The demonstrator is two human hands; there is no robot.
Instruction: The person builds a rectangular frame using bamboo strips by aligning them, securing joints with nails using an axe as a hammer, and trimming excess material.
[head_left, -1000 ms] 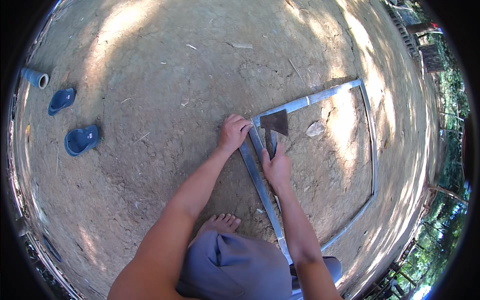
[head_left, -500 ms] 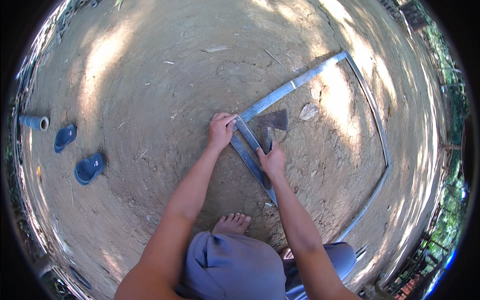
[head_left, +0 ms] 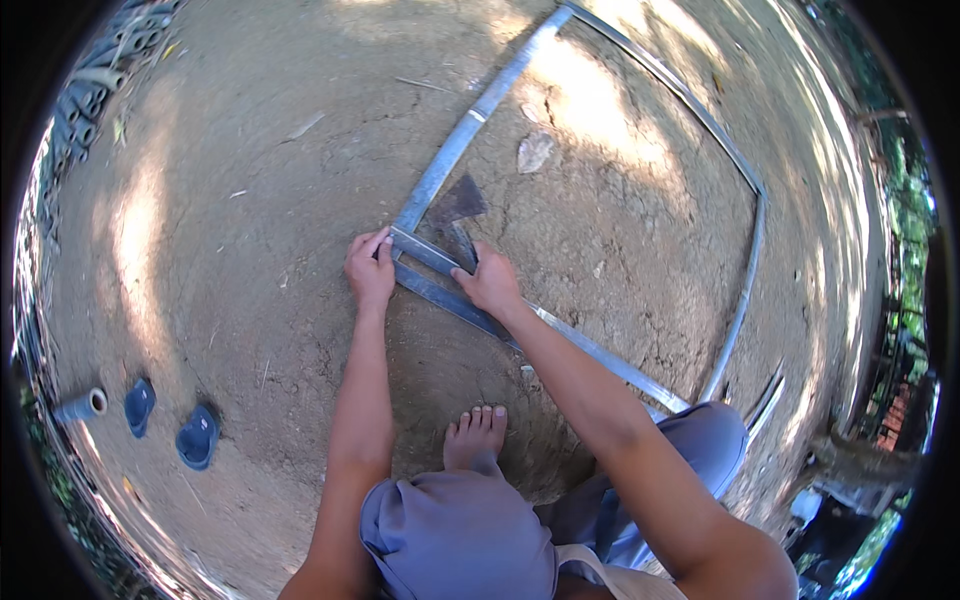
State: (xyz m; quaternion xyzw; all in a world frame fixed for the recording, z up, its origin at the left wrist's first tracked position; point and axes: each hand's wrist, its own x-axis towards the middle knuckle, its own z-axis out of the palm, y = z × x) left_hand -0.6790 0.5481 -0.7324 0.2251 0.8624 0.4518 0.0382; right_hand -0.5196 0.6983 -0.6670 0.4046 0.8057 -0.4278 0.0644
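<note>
Grey strip [head_left: 425, 249], in the head view, sits at a corner of the frame [head_left: 443, 160] on the ground [head_left: 240, 250]; the left hand [head_left: 369, 270] pinches its end, probably to steady it, while the right hand [head_left: 492, 281] grasps a hatchet [head_left: 460, 202], thumb against the strip.

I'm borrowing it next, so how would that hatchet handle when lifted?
The hatchet would probably feel head-heavy, since its broad, dark blade sits at one end of a much narrower handle. It likely won't flex: the stretch of handle showing between blade and right hand looks straight.
</note>
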